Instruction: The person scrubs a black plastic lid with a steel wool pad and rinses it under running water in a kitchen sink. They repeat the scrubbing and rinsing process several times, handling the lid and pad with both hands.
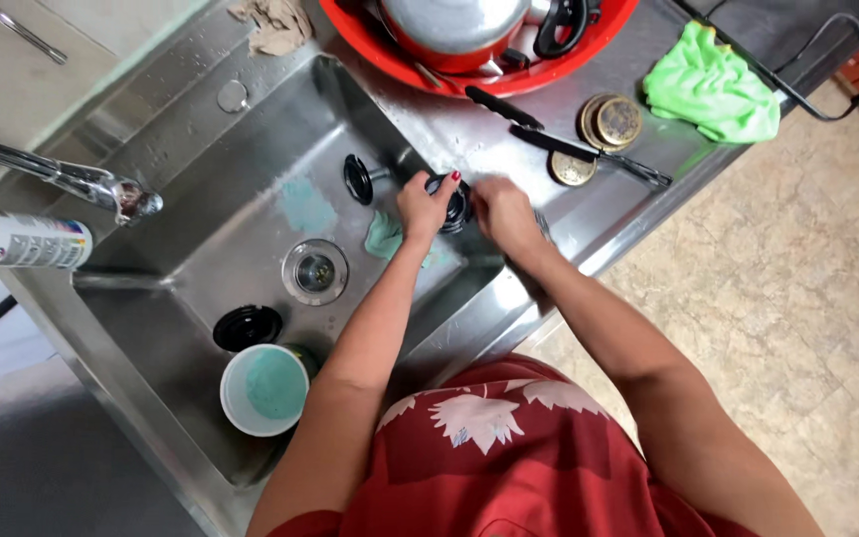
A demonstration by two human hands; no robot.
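A small black round part [454, 204] is grasped by both hands, left [424, 206] and right [501, 212], over the steel sink [201, 249], presumably so drips are caught.

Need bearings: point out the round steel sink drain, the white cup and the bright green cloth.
Round steel sink drain [315, 271], head view, centre strainer.
White cup [263, 390], head view, inside bottom.
Bright green cloth [713, 85], head view, middle fold.

I stand in a home kitchen. Below me is a stainless steel sink [201, 229] with a drain strainer [315, 270] and a chrome tap [62, 179]. On the wet steel counter [638, 119] sit a red basin [489, 75] of washed pots, a black-handled knife [589, 154] and a green cloth [713, 85]. Beige floor tiles [797, 278] run alongside.
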